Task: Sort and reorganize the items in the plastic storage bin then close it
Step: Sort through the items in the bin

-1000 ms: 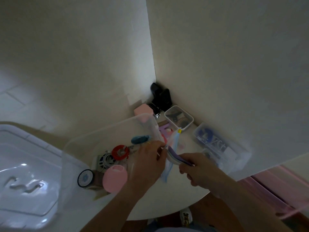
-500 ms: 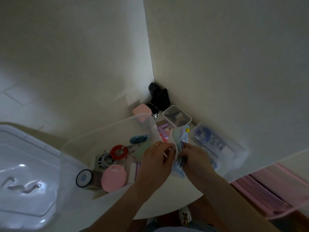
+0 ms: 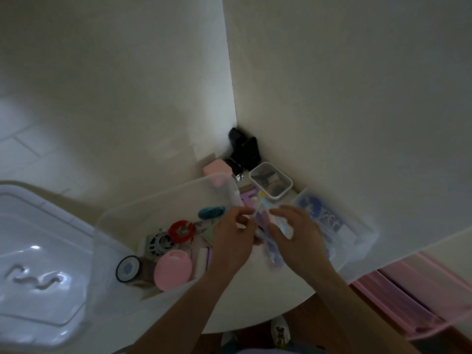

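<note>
A clear plastic storage bin (image 3: pixel 163 198) stands open on the round white table. Inside lie a red coiled cable (image 3: pixel 181 231), a white coiled cable (image 3: pixel 160 243), a pink round case (image 3: pixel 173 270), a blue-rimmed tin (image 3: pixel 129 268) and a teal oval item (image 3: pixel 212 212). Just right of the bin, my left hand (image 3: pixel 233 237) and my right hand (image 3: pixel 297 235) hold a clear zip pouch (image 3: pixel 270 247) with bluish and purple contents between them. My left fingers pinch its upper edge; my right hand grips its side, blurred.
The bin's clear lid (image 3: pixel 35 251) lies at the left. Near the wall corner stand a black device (image 3: pixel 245 149), a pink box (image 3: pixel 217 168), a small white-rimmed tray (image 3: pixel 270 181) and another clear container (image 3: pixel 337 226) with blue items. Pink drawers (image 3: pixel 413 297) are at the lower right.
My right hand moved up from the pouch's lower end to its upper side, close to my left hand. The pouch shifted between the hands, and the view moved slightly.
</note>
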### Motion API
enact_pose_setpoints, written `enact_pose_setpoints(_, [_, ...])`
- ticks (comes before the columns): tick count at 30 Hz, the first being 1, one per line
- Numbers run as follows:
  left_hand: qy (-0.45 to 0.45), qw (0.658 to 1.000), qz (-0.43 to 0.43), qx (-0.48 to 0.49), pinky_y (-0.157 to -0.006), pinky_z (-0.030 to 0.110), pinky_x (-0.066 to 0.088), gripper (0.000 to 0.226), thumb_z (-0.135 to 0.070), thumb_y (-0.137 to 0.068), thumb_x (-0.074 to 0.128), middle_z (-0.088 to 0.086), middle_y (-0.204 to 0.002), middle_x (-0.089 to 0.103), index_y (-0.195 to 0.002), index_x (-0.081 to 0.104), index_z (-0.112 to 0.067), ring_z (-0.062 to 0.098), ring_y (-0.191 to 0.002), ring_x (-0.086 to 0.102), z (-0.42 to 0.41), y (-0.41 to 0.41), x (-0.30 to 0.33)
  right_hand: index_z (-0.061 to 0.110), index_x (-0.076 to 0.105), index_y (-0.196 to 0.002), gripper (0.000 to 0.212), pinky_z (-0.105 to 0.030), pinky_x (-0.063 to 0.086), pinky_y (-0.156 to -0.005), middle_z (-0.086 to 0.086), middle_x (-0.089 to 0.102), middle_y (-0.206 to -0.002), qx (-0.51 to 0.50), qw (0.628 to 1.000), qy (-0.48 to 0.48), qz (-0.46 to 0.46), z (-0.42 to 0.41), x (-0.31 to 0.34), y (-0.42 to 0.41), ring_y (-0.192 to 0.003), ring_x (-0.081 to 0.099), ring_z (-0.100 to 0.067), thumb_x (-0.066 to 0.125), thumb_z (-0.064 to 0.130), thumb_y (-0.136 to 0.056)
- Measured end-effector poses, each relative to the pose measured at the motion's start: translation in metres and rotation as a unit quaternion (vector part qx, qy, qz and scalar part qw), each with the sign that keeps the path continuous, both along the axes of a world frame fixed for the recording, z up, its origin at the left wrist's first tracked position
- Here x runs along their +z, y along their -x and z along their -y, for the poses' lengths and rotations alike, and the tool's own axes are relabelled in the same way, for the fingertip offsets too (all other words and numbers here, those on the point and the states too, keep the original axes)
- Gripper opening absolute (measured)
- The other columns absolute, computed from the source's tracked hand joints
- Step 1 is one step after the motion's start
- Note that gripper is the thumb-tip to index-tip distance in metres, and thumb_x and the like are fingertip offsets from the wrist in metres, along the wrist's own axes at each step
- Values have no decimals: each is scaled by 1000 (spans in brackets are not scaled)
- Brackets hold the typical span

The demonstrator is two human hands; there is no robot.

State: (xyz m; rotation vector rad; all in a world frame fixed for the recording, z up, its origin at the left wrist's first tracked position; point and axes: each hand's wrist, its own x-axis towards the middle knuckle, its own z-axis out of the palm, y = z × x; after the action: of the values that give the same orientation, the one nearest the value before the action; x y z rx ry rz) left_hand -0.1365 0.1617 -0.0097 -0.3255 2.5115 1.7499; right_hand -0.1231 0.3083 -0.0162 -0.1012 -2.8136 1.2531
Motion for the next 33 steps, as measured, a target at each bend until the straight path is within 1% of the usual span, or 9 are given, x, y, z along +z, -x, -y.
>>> enact_pose_setpoints(4, [-60, 997, 9, 40, -64, 25, 59, 17, -12, -94, 64, 4, -97, 70, -110, 64, -17, 18, -79, 73, -4, 1, 0, 28, 70, -104, 49, -31, 43, -101, 4, 61, -105, 95, 991, -60, 77, -2, 11, -6, -96, 53, -2, 51, 70, -85])
enact_pose_setpoints(6, [-117, 992, 34, 40, -65, 23, 59, 20, -11, -95, 64, 10, -102, 68, -114, 62, -11, 18, -80, 74, -7, 1, 1, 22, 75, -95, 34, -31, 51, -81, 0, 69, -95, 73, 993, -39, 79, -6, 9, -3, -82, 61, -10, 62, 52, -88])
enact_pose_setpoints(10, [-149, 987, 46, 25, -77, 36, 62, 18, -11, -95, 65, 15, -100, 73, -112, 63, -8, 24, -82, 75, -7, 5, -3, 24, 76, -102, 17, -37, 53, -79, 3, 73, -98, 66, 997, -37, 27, -17, 9, -2, -84, 66, -14, 65, 32, -91])
enact_pose_setpoints(13, [-98, 994, 20, 45, -81, 36, 58, 17, -24, -93, 67, 7, -97, 74, -106, 67, -13, 23, -86, 72, 2, 8, -4, 28, 74, -110, 21, -28, 55, -76, 8, 75, -103, 72, 997, -16, -31, -33, 14, -1, -83, 67, -6, 67, 23, -91])
enact_pose_setpoints(18, [-48, 997, 8, 52, -92, 36, 51, 72, -41, -58, 76, -2, -125, 57, -126, 55, -29, 17, -110, 59, 26, 20, -12, 25, 75, -107, 24, -4, 40, -57, 33, 67, -76, 122, 990, 65, -42, -62, 28, 0, -63, 61, 13, 72, 12, -87])
enact_pose_setpoints(22, [-71, 996, -56, -15, -85, 39, 56, 17, -11, -78, 78, 2, -93, 77, -93, 74, -18, 16, -89, 71, 32, 23, -8, 36, 73, -97, 19, -14, 52, -69, 25, 71, -88, 111, 991, 56, -57, -76, 27, 10, -79, 67, 5, 75, 25, -82])
enact_pose_setpoints(26, [-85, 993, -79, -36, -79, 37, 56, 18, 2, -86, 73, 6, -81, 76, -90, 75, -16, 16, -80, 71, 35, 19, -5, 30, 66, -101, 32, -10, 50, -69, 17, 71, -89, 81, 993, 47, -69, -89, 26, 17, -82, 67, 5, 83, 25, -75])
enact_pose_setpoints(30, [-100, 991, -84, -41, -87, 45, 55, 15, -20, -98, 63, 5, -89, 78, -94, 73, -9, 28, -92, 73, 34, 12, -3, 31, 72, -93, 27, -12, 53, -69, 11, 74, -85, 85, 992, 75, -58, -91, 26, 22, -77, 68, 2, 83, 14, -74])
enact_pose_setpoints(33, [-71, 992, -101, -29, -80, 44, 56, 20, -23, -98, 63, -1, -82, 77, -87, 74, -11, 15, -79, 71, 33, 8, -4, 40, 68, -88, 31, -22, 56, -76, 16, 73, -86, 93, 993, 68, -17, -91, 24, 24, -81, 68, 3, 84, 19, -73])
